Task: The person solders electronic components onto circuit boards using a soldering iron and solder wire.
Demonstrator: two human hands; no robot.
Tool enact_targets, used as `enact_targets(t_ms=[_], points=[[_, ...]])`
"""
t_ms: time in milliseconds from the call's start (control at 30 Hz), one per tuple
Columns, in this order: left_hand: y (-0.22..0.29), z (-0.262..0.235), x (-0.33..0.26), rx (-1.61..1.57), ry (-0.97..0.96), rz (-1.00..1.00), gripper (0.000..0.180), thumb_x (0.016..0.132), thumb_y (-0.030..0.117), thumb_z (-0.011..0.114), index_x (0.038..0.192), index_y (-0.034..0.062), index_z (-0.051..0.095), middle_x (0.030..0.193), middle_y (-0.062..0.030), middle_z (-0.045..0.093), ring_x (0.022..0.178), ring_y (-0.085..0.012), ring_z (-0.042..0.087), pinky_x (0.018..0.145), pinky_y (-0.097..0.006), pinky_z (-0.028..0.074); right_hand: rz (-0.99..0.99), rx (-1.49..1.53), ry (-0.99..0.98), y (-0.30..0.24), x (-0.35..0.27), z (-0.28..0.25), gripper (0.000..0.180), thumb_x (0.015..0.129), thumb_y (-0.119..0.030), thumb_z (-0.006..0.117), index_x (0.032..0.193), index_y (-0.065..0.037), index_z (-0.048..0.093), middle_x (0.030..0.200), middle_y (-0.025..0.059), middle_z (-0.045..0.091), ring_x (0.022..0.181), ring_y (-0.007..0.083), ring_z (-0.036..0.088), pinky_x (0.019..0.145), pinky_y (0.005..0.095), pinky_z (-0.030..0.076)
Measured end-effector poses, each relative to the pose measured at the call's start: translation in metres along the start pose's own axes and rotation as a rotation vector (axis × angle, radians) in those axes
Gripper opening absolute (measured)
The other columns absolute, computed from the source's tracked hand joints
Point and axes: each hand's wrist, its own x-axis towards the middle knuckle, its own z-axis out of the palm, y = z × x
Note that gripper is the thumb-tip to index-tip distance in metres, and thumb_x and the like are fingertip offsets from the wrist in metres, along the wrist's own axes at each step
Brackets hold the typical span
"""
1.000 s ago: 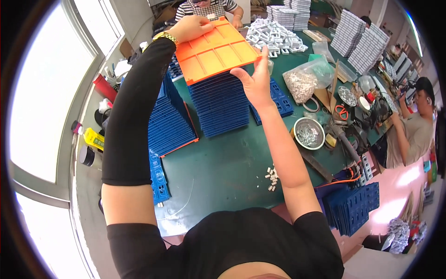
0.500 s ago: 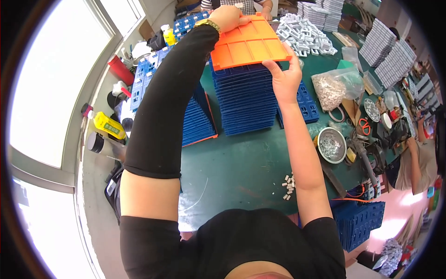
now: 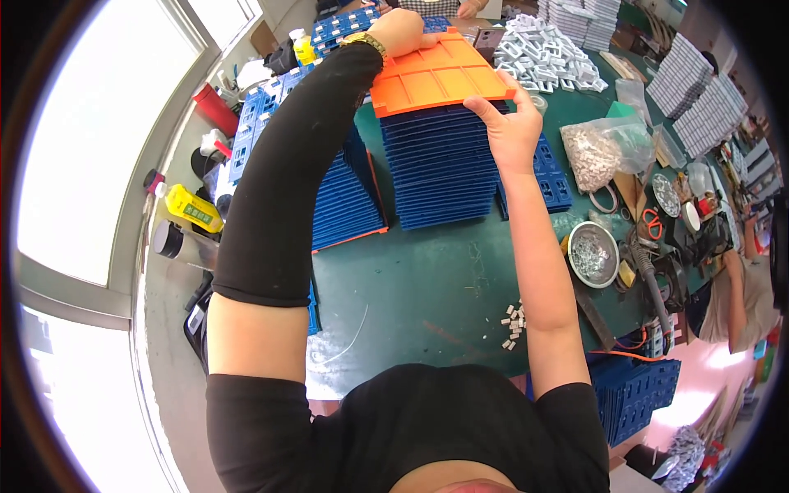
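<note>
Both my hands grip an orange ribbed plastic panel (image 3: 448, 76) that lies over the top of a tall stack of blue plastic trays (image 3: 440, 177). My left hand (image 3: 399, 33), with a gold watch at the wrist, is closed on the panel's far left part; some of its fingers are hidden. At the near right corner my right hand (image 3: 516, 135) holds the panel's edge, thumb on the near side and fingers behind. Whether the panel rests fully on the stack, I cannot tell. Another blue stack (image 3: 349, 201) with an orange bottom stands to the left, partly behind my sleeved left arm.
Right of the stack lie blue trays (image 3: 549, 177), a bag of small beige parts (image 3: 592, 156), and a bowl of metal bits (image 3: 592, 255). White parts (image 3: 542, 53) are heaped beyond. Small beige pieces (image 3: 514, 324) lie near my right forearm. Another person's hand (image 3: 470, 8) shows at the far edge.
The view has shifted slightly. The orange panel has moved a little left relative to the blue stack beneath it. Both hands keep their hold.
</note>
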Motion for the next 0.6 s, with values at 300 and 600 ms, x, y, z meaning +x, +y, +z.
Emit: enact_targets(t_ms=[300,600], points=[[0.002,0.001,0.003,0.010,-0.050,0.053,0.059,0.091,0.052,0.047,0.081,0.0001,0.072,0.081,-0.0186,0.069,0.078,-0.0314,0.068,0.075,-0.041,0.053,-0.092,-0.087,-0.041,-0.004,0.002,-0.004,0.073,0.065,-0.044,0.085,0.112,0.007,0.062,0.100,0.0109,0.065,0.097,0.0234,0.062,0.088,0.0334,0.047],[-0.004,0.015,0.010,0.029,-0.035,0.080,0.058,0.093,0.050,0.047,0.084,-0.0017,0.071,0.084,-0.0189,0.069,0.081,-0.0317,0.068,0.077,-0.040,0.052,-0.403,-0.178,0.118,-0.038,-0.026,-0.017,0.021,0.088,-0.011,0.067,0.107,-0.001,0.066,0.104,0.0092,0.057,0.093,0.0192,0.055,0.081,0.0294,0.046]])
